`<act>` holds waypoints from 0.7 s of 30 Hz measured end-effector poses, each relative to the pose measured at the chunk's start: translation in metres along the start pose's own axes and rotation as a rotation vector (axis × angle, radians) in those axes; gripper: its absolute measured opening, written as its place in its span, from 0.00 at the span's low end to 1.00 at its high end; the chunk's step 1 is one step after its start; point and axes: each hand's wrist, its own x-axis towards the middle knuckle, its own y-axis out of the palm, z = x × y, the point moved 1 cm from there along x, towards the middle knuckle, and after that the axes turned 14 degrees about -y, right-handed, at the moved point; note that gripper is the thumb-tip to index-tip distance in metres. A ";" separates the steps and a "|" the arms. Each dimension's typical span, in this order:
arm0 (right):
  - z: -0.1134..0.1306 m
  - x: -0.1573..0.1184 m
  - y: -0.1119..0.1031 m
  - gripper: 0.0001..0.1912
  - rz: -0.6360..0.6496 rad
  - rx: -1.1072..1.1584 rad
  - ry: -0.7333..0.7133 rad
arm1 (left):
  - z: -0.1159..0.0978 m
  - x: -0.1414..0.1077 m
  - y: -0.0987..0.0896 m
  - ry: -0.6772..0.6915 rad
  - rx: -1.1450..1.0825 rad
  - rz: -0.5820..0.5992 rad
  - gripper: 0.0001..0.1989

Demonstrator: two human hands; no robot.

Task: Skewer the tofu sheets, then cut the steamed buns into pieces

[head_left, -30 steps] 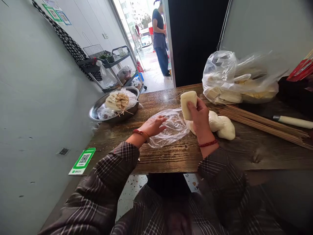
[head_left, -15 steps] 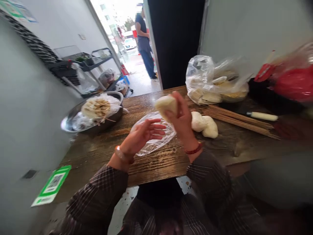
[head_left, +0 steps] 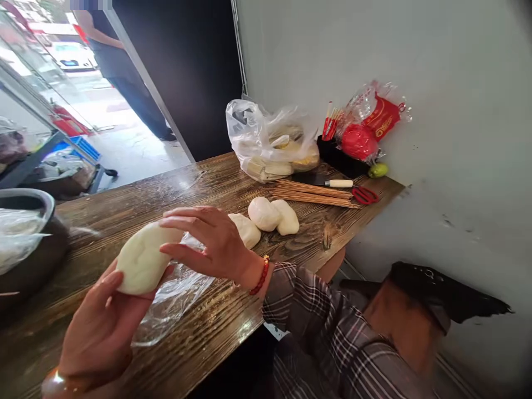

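A pale, oval steamed bun (head_left: 143, 259) is in my left hand (head_left: 100, 318), thumb on its near face and fingers beneath. My right hand (head_left: 208, 241) reaches across from the right, its thumb and fingers at the bun's right edge. Under both hands lies a crumpled clear plastic bag (head_left: 166, 318). Just beyond my right hand are three more white buns: one (head_left: 246, 230) partly covered by the hand, a round one (head_left: 264, 214) and another (head_left: 287, 217) leaning together on the wooden table (head_left: 324, 219).
Behind the buns lie wooden skewers (head_left: 313, 194), a pale-handled knife (head_left: 338, 183) and red-handled scissors (head_left: 366, 194). A filled plastic bag (head_left: 270, 147) stands near the wall, with red packages (head_left: 361, 141) beside it. At left is a dark basin (head_left: 54, 244). A person (head_left: 120, 72) stands in the doorway.
The view has swung right. A bun that was up in my right hand is out of that grip; my left hand, open before, now holds a bun with my right fingers at its edge.
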 end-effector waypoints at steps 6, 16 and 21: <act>-0.015 0.001 0.002 0.14 -0.043 -0.072 0.043 | 0.003 -0.006 0.010 -0.032 -0.132 0.039 0.34; -0.104 -0.067 -0.193 0.18 0.022 -0.617 0.539 | 0.002 -0.023 0.029 -0.033 -0.327 0.013 0.26; -0.135 -0.124 -0.296 0.24 0.184 -0.929 0.924 | -0.001 -0.028 0.033 -0.009 -0.282 -0.009 0.27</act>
